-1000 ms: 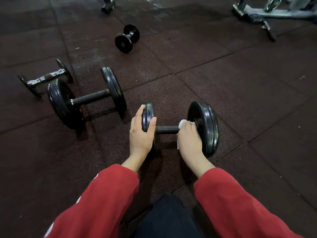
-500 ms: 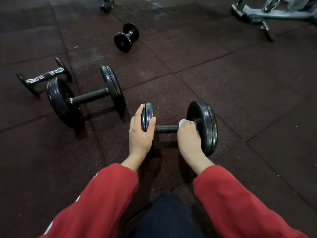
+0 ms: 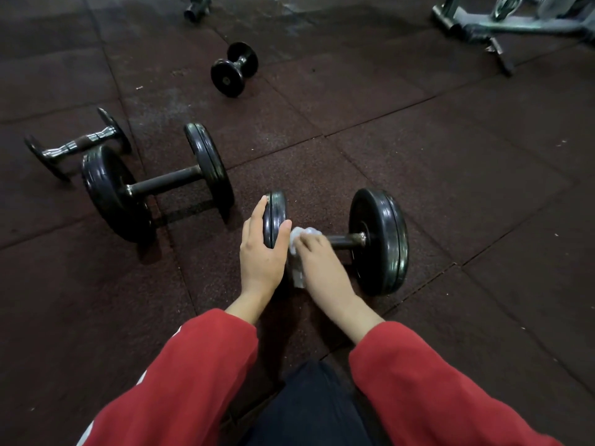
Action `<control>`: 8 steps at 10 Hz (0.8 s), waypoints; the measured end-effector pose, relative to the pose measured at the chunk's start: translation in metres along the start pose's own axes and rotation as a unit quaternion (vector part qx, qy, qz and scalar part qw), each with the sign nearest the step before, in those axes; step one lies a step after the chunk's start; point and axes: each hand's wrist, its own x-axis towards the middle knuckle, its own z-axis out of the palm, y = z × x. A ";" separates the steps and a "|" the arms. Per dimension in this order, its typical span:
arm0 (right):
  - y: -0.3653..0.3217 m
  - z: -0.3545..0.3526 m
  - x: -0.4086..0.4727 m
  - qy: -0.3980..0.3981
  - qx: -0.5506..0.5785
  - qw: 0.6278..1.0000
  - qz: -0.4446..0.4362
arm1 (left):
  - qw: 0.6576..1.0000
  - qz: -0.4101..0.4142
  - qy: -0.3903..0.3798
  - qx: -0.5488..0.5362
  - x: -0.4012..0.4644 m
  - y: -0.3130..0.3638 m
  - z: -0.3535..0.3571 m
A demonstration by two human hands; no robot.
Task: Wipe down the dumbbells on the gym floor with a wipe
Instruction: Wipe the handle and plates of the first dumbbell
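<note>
A black dumbbell (image 3: 378, 241) lies on the dark rubber floor right in front of me. My left hand (image 3: 262, 249) grips its left plate, fingers on the outer face and thumb on the inner face. My right hand (image 3: 322, 262) holds a crumpled white wipe (image 3: 297, 249) against the left end of the bar, close to the left plate. The right part of the bar and the right plate are bare. Another large black dumbbell (image 3: 154, 185) lies to the left.
A thin chrome-handled dumbbell (image 3: 75, 146) lies at the far left, and a small black dumbbell (image 3: 233, 69) sits farther back. A metal machine frame (image 3: 502, 24) fills the top right corner. Another metal foot (image 3: 196, 8) shows at the top. My red sleeves fill the foreground.
My right hand slid the wipe along the bar from the right plate to the left end. My left hand stayed on the left plate.
</note>
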 end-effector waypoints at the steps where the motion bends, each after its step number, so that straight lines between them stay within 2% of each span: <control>1: 0.002 0.019 0.010 0.122 -0.008 0.991 -0.056 | 1.000 0.001 -0.003 -0.004 0.000 0.001 0.000; 2: 0.006 0.018 0.016 0.107 0.027 0.991 -0.075 | 1.000 0.005 0.000 -0.011 0.000 0.001 -0.001; 3: 0.002 0.005 0.026 0.099 0.003 0.992 -0.078 | 1.000 0.011 0.003 -0.007 -0.001 0.002 0.000; 5: -0.003 -0.019 0.055 -0.003 -0.017 1.000 -0.018 | 1.000 0.012 0.000 -0.001 -0.001 -0.001 -0.001; 6: -0.001 -0.023 0.055 -0.034 0.031 0.999 0.003 | 1.000 0.009 -0.001 0.008 -0.002 -0.002 -0.002; 7: 0.005 -0.009 0.047 0.012 0.045 0.999 -0.021 | 1.000 0.016 0.001 0.007 -0.003 -0.001 -0.002; 8: 0.007 0.017 0.027 0.134 0.047 0.987 -0.071 | 1.000 0.017 0.003 0.000 -0.004 0.000 -0.002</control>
